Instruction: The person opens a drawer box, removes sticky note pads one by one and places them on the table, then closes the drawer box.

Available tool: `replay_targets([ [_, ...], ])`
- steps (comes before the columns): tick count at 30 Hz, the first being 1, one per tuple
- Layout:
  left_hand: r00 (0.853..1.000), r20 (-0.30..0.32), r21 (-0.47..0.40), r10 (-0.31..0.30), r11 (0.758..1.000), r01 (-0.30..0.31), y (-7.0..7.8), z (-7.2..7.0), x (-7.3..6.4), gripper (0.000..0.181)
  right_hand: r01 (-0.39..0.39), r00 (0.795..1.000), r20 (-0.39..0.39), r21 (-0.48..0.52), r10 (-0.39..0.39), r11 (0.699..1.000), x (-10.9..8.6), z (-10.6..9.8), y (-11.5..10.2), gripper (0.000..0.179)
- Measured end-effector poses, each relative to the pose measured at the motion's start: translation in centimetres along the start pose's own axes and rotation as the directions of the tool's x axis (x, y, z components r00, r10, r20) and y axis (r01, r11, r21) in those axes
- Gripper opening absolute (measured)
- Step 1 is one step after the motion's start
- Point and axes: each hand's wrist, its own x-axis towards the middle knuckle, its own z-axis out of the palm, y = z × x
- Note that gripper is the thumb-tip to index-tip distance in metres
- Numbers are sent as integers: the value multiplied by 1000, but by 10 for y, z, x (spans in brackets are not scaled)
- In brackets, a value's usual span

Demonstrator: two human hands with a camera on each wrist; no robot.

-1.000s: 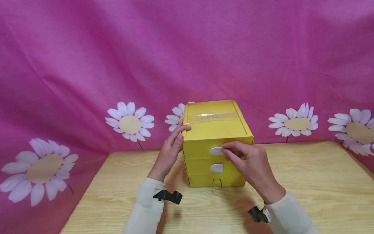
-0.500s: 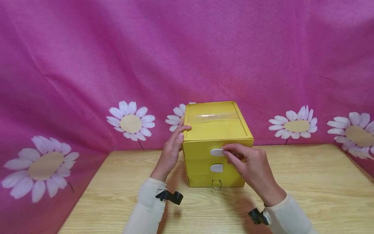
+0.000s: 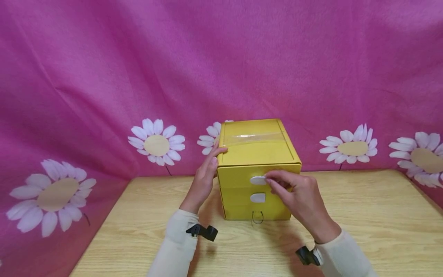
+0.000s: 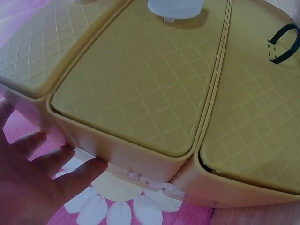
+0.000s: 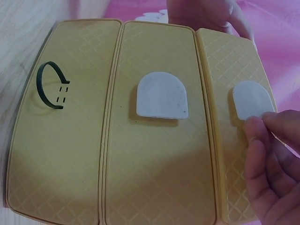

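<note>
A yellow three-drawer box (image 3: 257, 152) stands on the wooden table, all its drawer fronts facing me. My right hand (image 3: 304, 196) pinches the white tab (image 3: 257, 180) of the top drawer between thumb and finger; the right wrist view shows the pinch at the edge of that tab (image 5: 252, 99). Against the box's left side rests my left hand (image 3: 202, 179), one fingertip over the top edge. In the left wrist view the left hand (image 4: 40, 176) has its fingers spread along the side. The drawers' insides are hidden.
On the middle drawer is another white tab (image 3: 257, 198), and the bottom drawer has a thin black loop (image 3: 257, 219). Clear tape (image 3: 256, 137) crosses the box top. Behind the wooden table (image 3: 145, 231) hangs a pink cloth (image 3: 221, 61) with white flowers.
Both hands keep their places, the right still pinching the top drawer's tab. The head view has shifted slightly; no clear movement of the drawers shows.
</note>
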Motion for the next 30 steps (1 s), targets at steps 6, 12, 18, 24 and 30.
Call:
replay_targets([
  [6,999,16,-9,-31,999,32,26,0,-4,41,19,1000,-3,17,-19,1000,-1,0,0,18],
  [12,1000,7,-5,-16,1000,16,3,-1,0,41,36,999,5,-1,-36,999,-1,-2,-2,18],
  [18,1000,-3,-8,5,1000,-5,-2,0,0,41,34,999,24,-12,-34,999,-3,-4,-3,17],
  [24,1000,-2,5,15,1000,-15,-1,0,0,42,24,998,53,-12,-23,1000,-4,-7,-5,13],
  [30,1000,5,9,15,1000,-15,-1,-1,-1,42,19,997,75,5,-19,1000,-4,-10,-10,15],
])
